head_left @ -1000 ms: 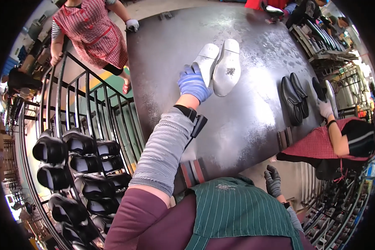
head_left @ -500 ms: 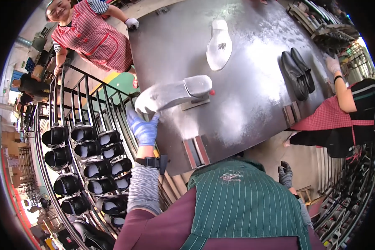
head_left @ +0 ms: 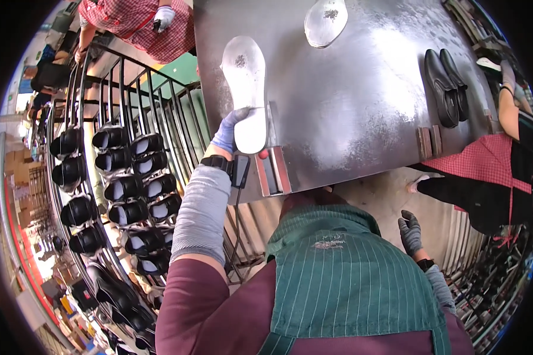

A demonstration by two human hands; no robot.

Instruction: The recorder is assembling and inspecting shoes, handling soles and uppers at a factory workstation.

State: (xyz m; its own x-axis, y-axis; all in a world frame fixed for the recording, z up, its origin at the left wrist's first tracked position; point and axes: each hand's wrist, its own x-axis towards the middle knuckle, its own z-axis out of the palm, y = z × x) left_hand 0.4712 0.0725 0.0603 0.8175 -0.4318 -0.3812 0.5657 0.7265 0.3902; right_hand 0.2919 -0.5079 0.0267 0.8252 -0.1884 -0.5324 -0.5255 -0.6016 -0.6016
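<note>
My left hand (head_left: 226, 131), in a light blue-purple glove, grips the left edge of a white shoe sole (head_left: 247, 77) near its heel end. The sole stands out over the metal tabletop (head_left: 349, 112), its pale face toward me, with a dark mark near the toe. Beside the heel is a narrow grey piece with a red tip (head_left: 263, 154); whether my hand holds it too is hidden. My right hand (head_left: 410, 232), in a dark grey glove, hangs low at my right side, fingers apart, holding nothing. Another white sole (head_left: 326, 23) lies at the table's far edge.
Black shoes (head_left: 441, 89) stand on the table's right. Reddish-edged blocks (head_left: 273, 171) sit at the near edge, with another pair (head_left: 429, 142) to the right. A metal rack of black shoes (head_left: 124, 189) fills the left. Co-workers in red checked aprons stand far left (head_left: 142, 29) and right (head_left: 491, 160).
My left hand has swung the sole from lying crosswise to pointing away from me, heel now near. The red-tipped piece has come nearer with it. The far-left co-worker's gloved hand has left the table edge.
</note>
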